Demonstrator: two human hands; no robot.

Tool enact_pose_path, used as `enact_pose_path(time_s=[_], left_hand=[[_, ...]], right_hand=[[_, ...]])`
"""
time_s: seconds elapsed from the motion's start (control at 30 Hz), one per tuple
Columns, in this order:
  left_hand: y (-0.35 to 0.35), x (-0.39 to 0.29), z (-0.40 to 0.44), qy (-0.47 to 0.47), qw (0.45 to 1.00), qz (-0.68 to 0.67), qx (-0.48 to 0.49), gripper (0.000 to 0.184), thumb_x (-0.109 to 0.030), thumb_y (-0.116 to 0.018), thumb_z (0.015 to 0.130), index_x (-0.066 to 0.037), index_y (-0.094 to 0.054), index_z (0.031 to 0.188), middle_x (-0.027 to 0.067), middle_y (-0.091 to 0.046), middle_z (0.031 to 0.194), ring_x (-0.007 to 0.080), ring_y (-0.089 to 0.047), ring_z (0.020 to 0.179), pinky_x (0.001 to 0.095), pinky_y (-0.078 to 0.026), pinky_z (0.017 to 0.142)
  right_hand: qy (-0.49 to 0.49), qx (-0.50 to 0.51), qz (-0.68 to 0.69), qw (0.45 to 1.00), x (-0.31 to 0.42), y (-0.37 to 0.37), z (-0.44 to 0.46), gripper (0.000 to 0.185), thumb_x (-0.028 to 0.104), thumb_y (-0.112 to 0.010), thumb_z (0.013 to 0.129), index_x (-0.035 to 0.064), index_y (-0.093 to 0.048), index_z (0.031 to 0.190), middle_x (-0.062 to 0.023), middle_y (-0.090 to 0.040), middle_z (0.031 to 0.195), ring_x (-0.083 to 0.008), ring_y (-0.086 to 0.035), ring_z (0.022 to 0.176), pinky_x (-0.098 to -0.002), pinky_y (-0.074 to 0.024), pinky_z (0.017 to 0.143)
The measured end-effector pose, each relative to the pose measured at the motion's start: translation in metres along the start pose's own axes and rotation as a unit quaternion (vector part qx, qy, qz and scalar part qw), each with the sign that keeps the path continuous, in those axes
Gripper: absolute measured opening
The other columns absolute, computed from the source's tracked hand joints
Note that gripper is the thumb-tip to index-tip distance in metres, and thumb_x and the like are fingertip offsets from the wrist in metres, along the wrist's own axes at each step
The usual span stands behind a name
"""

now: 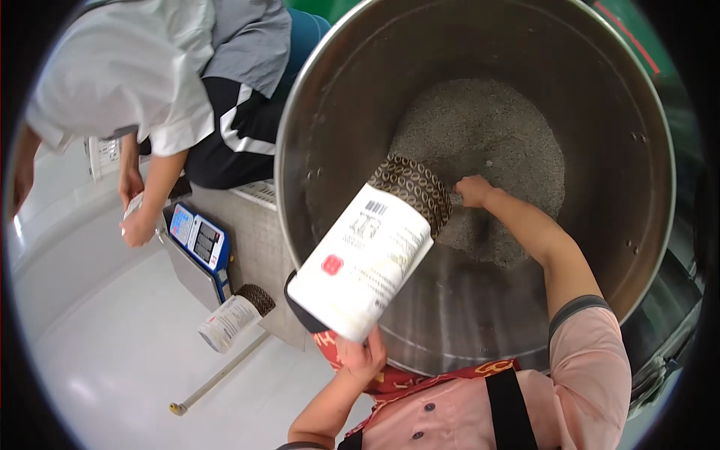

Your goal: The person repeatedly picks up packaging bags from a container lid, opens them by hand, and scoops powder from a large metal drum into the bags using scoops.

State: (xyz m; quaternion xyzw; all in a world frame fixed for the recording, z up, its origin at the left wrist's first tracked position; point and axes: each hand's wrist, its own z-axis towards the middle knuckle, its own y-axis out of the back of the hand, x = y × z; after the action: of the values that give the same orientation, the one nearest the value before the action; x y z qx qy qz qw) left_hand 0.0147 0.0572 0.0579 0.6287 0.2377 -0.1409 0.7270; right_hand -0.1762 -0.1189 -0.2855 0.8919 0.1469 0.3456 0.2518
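My left hand grips the lower end of a white canister, which has a barcode, printed text and a red square mark. The canister tilts over the near left rim of a large steel drum, its dark oval-patterned end pointing into the drum. Inside, grey granular material covers the bottom. My right hand reaches into the drum, fingers closed, beside the patterned end. Whatever those fingers hold is mostly hidden behind the canister.
At left, a co-worker bends over with both hands around a small whitish item. Below are a blue-framed scale, another white canister with a patterned end, and a rod above the pale floor.
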Motion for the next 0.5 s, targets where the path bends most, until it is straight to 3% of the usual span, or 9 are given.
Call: enact_pose_path(time_s=[0.07, 0.23, 0.33, 0.4, 0.5], left_hand=[[-0.008, 0.007, -0.006, 0.004, 0.998, -0.049, -0.049, 0.022, 0.009, -0.058, 0.077, 0.009, -0.059, 0.099, 0.0199, -0.062, 0.085, 0.0309, -0.062, 0.069, 0.0326, -0.048, 0.06], [-0.01, 0.005, 0.003, 0.03, 0.987, -0.121, -0.098, 0.017, 0.003, -0.057, 0.083, 0.007, -0.055, 0.1, 0.0195, -0.061, 0.084, 0.0318, -0.062, 0.072, 0.0327, -0.048, 0.065], [0.003, -0.006, 0.027, 0.027, 0.977, -0.188, -0.1, 0.013, 0.002, -0.056, 0.084, 0.003, -0.056, 0.097, 0.017, -0.06, 0.085, 0.0332, -0.06, 0.074, 0.0336, -0.048, 0.067], [0.009, -0.011, 0.045, -0.075, 0.983, -0.119, -0.119, 0.012, 0.002, -0.056, 0.083, 0.002, -0.057, 0.095, 0.0157, -0.059, 0.088, 0.0342, -0.059, 0.077, 0.0349, -0.047, 0.069], [-0.004, -0.009, 0.057, -0.102, 0.987, -0.108, -0.059, 0.008, -0.002, -0.056, 0.081, 0.001, -0.058, 0.087, 0.0171, -0.058, 0.089, 0.0337, -0.06, 0.084, 0.038, -0.048, 0.07]], right_hand=[[0.01, -0.001, -0.006, 1.0, 0.009, 0.009, -0.02, 0.029, 0.021, -0.063, 0.073, 0.006, -0.066, 0.097, -0.0163, -0.064, 0.098, -0.0318, -0.061, 0.093, -0.041, -0.0492, 0.08], [0.06, -0.044, -0.024, 0.997, 0.04, 0.037, -0.091, 0.043, 0.04, -0.067, 0.076, 0.0078, -0.065, 0.104, -0.0149, -0.064, 0.101, -0.0323, -0.058, 0.099, -0.0395, -0.0471, 0.085], [0.05, 0.018, -0.027, 0.998, 0.068, 0.071, -0.137, 0.047, 0.037, -0.07, 0.074, 0.0081, -0.063, 0.11, -0.0145, -0.061, 0.11, -0.0324, -0.055, 0.106, -0.0386, -0.0443, 0.091], [0.041, 0.017, -0.014, 0.999, 0.078, 0.084, -0.168, 0.046, 0.034, -0.07, 0.074, 0.0058, -0.062, 0.109, -0.0153, -0.061, 0.11, -0.0327, -0.054, 0.106, -0.0381, -0.0441, 0.091], [0.032, 0.056, 0.001, 0.998, 0.095, 0.117, -0.212, 0.047, 0.032, -0.072, 0.073, 0.0026, -0.061, 0.108, -0.017, -0.06, 0.111, -0.0331, -0.053, 0.107, -0.0372, -0.0434, 0.092]])
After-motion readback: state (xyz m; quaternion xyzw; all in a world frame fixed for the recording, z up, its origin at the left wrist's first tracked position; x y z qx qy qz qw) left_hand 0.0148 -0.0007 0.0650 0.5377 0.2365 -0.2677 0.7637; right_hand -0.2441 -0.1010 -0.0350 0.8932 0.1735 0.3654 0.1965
